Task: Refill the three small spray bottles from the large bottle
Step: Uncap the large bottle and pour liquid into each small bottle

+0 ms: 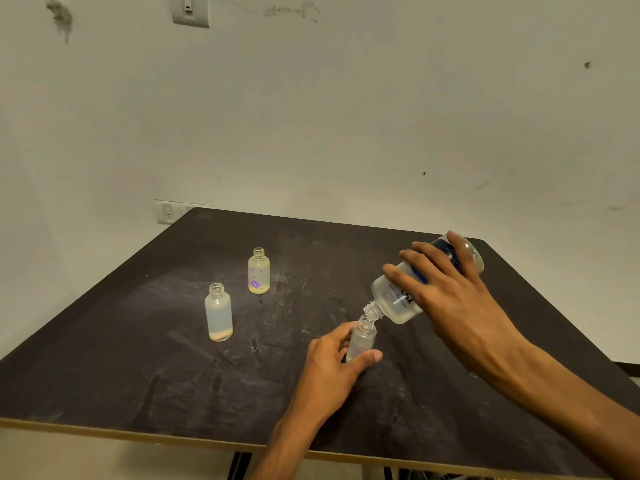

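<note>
1. My left hand (332,362) has its grip closed around a small clear bottle (362,341) standing on the worktop (138,358), thumb in front, fingers behind; its neck is open.
2. My right hand (446,292) grips the large bottle (398,299), tipped steeply so its open mouth sits right at the small bottle's neck. I judge this the pouring step for 1 of the 3; how full it is I cannot tell.
3. Next calls for a slow tilt, mouths kept aligned, then righting the large bottle before overflow.
4. Farther left, a frosted bottle (219,313) holds only a shallow layer.
5. Behind it, the flowered bottle (258,271) looks yellowish, capless, level unclear.
</note>
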